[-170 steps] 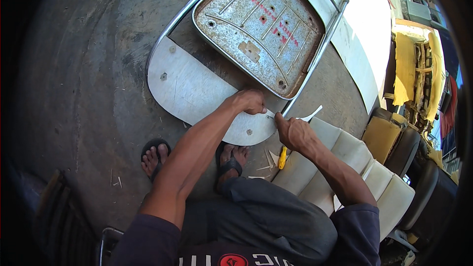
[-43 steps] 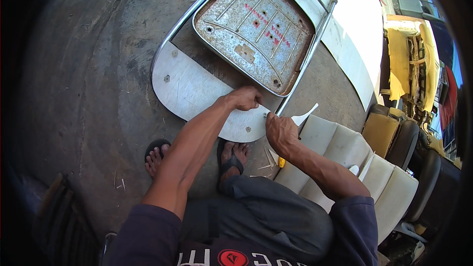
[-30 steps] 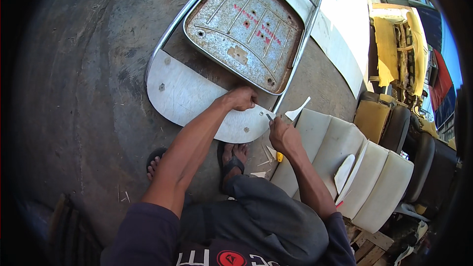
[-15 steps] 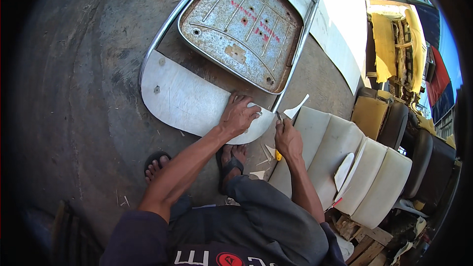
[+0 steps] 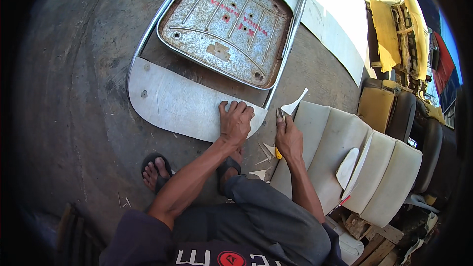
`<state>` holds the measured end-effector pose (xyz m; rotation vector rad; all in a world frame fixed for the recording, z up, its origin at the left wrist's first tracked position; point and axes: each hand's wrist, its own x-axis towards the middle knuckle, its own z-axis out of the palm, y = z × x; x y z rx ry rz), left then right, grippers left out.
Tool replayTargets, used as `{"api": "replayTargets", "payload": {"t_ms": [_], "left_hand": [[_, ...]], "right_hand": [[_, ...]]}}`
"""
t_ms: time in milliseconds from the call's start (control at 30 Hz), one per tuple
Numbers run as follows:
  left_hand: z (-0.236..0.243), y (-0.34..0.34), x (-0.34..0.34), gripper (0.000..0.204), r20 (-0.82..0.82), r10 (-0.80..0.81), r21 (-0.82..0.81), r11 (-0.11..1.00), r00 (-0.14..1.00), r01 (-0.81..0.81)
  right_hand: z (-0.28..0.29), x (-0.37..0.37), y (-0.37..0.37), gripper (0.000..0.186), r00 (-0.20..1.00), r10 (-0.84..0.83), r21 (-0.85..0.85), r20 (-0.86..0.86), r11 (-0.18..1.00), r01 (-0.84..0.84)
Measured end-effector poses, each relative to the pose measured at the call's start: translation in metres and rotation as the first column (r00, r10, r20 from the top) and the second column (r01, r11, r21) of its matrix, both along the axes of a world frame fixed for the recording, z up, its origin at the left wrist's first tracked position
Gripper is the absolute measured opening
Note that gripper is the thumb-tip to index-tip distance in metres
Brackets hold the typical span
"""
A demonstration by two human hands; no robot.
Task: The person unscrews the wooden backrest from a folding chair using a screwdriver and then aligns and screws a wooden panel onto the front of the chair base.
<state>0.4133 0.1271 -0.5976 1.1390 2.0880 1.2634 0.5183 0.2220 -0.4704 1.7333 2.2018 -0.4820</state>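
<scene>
A pale, thin panel [image 5: 182, 102] with one rounded end lies across the bent metal tube of an overturned chair frame [image 5: 282, 69]. My left hand [image 5: 235, 124] rests on the panel's right part, its bent fingers gripping at the far edge. Just right of the panel, my right hand [image 5: 288, 140] is closed around a utility knife [image 5: 279, 154]. The knife's yellow end shows below the fist and its blade points up, apart from the panel. The chair's rusty metal seat pan [image 5: 221, 29] faces upward beyond the panel.
A curved white offcut [image 5: 294, 102] lies beside a padded cream seat cushion [image 5: 340, 143]; small scraps [image 5: 258, 173] lie near my feet. A large white sheet [image 5: 335, 34] stretches at the far right. Torn yellow foam [image 5: 384, 37] and dark cushions [image 5: 401, 118] are stacked at the right.
The knife has moved from the panel's right tip down and away from it. My left hand's fingers have shifted slightly. The view has also shifted a little.
</scene>
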Motion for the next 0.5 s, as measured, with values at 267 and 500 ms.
{"api": "replayTargets", "payload": {"t_ms": [267, 500], "left_hand": [[0.017, 0.009, -0.038, 0.019, 0.645, -0.193, 0.051, 0.976, 0.739, 0.211], [0.000, 0.008, -0.061, 0.033, 0.040, -0.206, -0.211, 0.955, 0.978, 0.210]], "right_hand": [[0.001, 0.002, 0.004, 0.037, 0.996, 0.058, -0.063, -0.073, 0.996, -0.063], [-0.003, -0.016, -0.005, 0.038, 0.946, 0.305, -0.196, 0.109, 0.940, -0.280]]}}
